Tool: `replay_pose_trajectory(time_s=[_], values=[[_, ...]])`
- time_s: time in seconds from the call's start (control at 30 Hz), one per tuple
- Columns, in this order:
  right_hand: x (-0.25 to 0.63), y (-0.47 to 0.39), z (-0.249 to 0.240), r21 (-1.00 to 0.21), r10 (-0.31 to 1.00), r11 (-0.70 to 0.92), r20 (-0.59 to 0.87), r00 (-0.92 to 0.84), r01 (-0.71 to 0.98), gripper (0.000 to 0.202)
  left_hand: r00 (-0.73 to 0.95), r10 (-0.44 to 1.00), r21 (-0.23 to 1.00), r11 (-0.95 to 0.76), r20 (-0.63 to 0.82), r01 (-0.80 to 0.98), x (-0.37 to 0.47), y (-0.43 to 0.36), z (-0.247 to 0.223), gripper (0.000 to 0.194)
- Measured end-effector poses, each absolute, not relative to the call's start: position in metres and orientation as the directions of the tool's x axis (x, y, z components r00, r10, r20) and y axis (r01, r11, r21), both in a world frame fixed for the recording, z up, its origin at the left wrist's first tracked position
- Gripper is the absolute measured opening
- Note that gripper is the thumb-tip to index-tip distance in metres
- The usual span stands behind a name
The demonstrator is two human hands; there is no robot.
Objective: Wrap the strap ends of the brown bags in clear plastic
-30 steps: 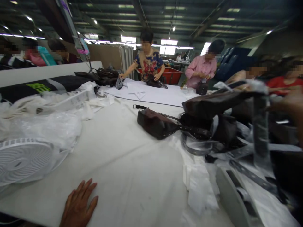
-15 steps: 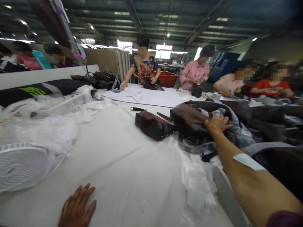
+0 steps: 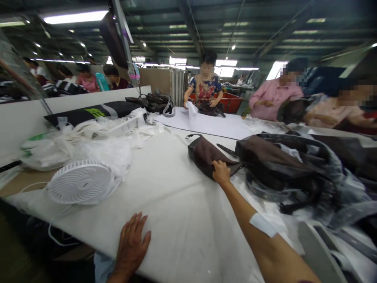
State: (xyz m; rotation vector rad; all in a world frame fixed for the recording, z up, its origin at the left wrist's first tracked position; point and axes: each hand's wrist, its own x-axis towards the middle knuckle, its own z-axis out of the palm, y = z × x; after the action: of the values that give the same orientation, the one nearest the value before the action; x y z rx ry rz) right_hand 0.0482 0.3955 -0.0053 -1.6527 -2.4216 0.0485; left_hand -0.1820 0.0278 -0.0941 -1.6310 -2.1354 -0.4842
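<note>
Right hand closed on the near edge of the dark bag, apparently for purchase, though blur leaves the grip's firmness uncertain; bag lies mid-table; left hand released, palm down on the white tabletop, presumably bracing.

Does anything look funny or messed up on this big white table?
Mostly it's messy. Clear plastic sits crumpled behind the white fan, and the dark bags on the right are jumbled together. A pale patch on the right forearm looks unusual, but I can't tell what it is. I see no spill.
</note>
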Motion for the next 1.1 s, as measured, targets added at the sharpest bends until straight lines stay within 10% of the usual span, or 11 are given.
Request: replay_pose_trajectory(time_s=[0.27,0.47,0.83,1.0,1.1], values=[[0.035,0.25,-0.04,-0.209,0.778,0.628,0.129,-0.615,0.75,0.029,-0.346,0.739,0.216,0.271,0.579,0.938,-0.177,0.024,-0.085,0.049],[0.029,0.158,-0.004,-0.495,0.548,0.822,0.558,-0.624,0.28,0.034,-0.466,0.683,0.415,0.254,0.563,0.874,-0.175,0.017,-0.08,0.048],[0.06,0.179,0.0,-0.3,0.828,0.56,0.229,-0.512,0.772,0.061,-0.661,0.658,0.783,0.17,0.362,0.599,-0.176,0.013,-0.07,0.022],[0.085,0.127,-0.038,-0.574,0.817,0.568,0.309,-0.486,0.59,0.044,-0.813,0.57,0.99,0.13,-0.119,-0.054,-0.175,0.022,-0.048,0.02],[0.095,0.1,-0.056,-0.779,0.86,0.389,0.117,-0.496,0.492,0.038,-0.67,0.597,0.76,-0.148,-0.441,-0.632,-0.167,0.037,-0.038,0.022]])
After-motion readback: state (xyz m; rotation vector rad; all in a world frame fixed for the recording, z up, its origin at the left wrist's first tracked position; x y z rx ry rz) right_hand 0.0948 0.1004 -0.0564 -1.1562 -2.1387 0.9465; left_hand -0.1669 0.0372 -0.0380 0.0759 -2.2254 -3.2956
